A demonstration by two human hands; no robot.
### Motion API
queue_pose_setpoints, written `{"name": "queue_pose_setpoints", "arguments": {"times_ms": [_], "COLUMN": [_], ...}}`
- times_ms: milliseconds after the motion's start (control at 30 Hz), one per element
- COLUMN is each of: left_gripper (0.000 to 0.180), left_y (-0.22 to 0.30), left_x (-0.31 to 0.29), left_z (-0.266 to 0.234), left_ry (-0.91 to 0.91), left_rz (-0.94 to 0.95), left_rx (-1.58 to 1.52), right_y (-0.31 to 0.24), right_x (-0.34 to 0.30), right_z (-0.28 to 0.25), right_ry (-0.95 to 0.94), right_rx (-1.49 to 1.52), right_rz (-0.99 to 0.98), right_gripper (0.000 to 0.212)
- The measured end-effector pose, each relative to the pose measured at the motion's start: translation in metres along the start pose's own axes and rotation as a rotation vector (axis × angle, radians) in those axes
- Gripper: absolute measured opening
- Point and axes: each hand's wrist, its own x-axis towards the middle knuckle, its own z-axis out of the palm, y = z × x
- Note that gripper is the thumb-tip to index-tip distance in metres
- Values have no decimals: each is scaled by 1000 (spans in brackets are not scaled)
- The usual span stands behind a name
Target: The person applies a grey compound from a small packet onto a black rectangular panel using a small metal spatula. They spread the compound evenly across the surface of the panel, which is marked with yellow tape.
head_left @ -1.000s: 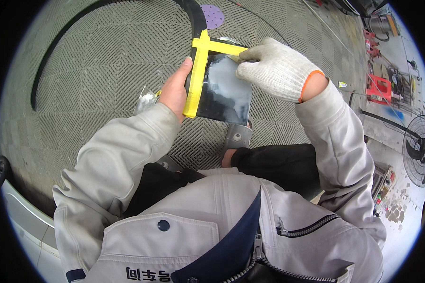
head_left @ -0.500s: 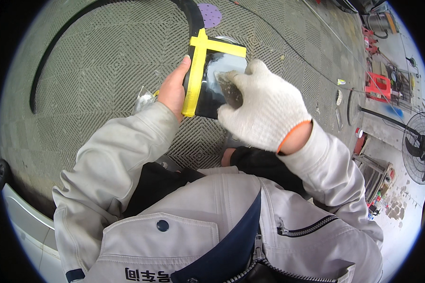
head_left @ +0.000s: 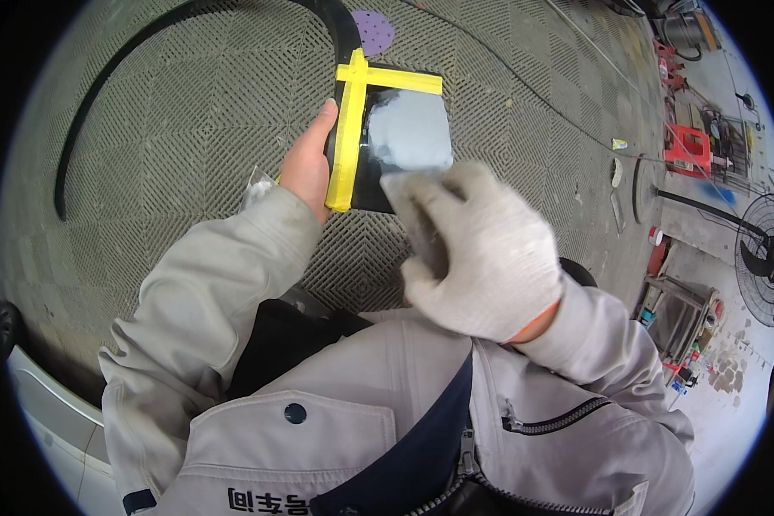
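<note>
My bare left hand (head_left: 307, 168) grips the left edge of a black curved trim piece (head_left: 372, 193), its thumb lying along the side. Strips of yellow masking tape (head_left: 347, 142) run down that edge and across the top of its flat end. A smooth patch of grey putty (head_left: 411, 125) covers much of the black face between them. In a white knit glove, my right hand (head_left: 499, 258) pinches a putty spreader (head_left: 423, 222) smeared with grey. The spreader is just below the patch, near the lower right of the trim; whether it touches is hard to tell.
Grey grated floor tiles (head_left: 189, 112) lie below. A purple sanding disc (head_left: 373, 33) rests beyond the trim. At right are a red stool (head_left: 690, 148), a standing fan (head_left: 761, 258) and a thin cable. A silver car panel (head_left: 64, 404) shows at lower left.
My right hand has drawn the spreader down toward me, off the putty patch, which now looks wider and smoother. The trim piece has shifted slightly left in my left hand.
</note>
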Motion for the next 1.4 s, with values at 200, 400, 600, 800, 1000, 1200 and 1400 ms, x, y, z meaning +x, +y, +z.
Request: {"name": "queue_pose_setpoints", "arguments": {"times_ms": [200,400,600,800,1000,1200,1400], "left_gripper": [53,52,55,57,57,53,51], "left_y": [-1,-5,-7,-5,4,10,12], "left_x": [6,6,12,18,17,15,27], "left_z": [-6,-8,-12,-10,-3,5,-1], "left_ry": [101,80,87,107,94,88,-7], "left_rz": [-5,34,46,26,40,41,17], "left_rx": [9,-9,13,21,19,25,-52], "right_y": [48,67,52,29,10,2,2], "right_x": [63,111,116,76,31,3,-16], "right_z": [-29,-34,-37,-21,-7,4,14], "right_ry": [-1,-230,-349,-152,93,17,32], "right_rx": [-153,43,-7,-168,-84,-93,-90], "right_rz": [147,126,145,93,4,60,22], "right_gripper": [63,62,61,56,40,61,67]}}
